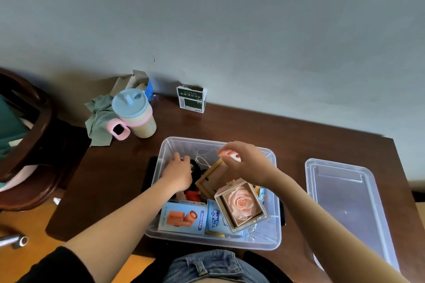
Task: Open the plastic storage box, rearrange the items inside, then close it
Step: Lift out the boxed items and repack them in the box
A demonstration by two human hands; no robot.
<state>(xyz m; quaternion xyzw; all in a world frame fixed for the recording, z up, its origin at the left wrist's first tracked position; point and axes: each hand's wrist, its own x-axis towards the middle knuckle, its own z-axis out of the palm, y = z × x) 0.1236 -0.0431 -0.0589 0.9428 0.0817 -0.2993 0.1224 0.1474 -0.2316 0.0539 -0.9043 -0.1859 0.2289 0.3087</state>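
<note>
Our right hand [243,161] pinches a small pink item above the wooden frame [212,176]; our left hand [178,172], nearer the box's [274,240] left wall, reaches inside, grip hidden.

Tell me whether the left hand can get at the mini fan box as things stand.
Probably yes. The mini fan box lies uncovered at the near left of the storage box, right beside the left forearm; the left hand would only have to draw back from the dark items.

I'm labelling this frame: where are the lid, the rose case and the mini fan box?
lid [345,204]: head view, on its flat clear panel.
rose case [241,204]: head view, on the rose behind its top face.
mini fan box [181,216]: head view, on its printed front.
</note>
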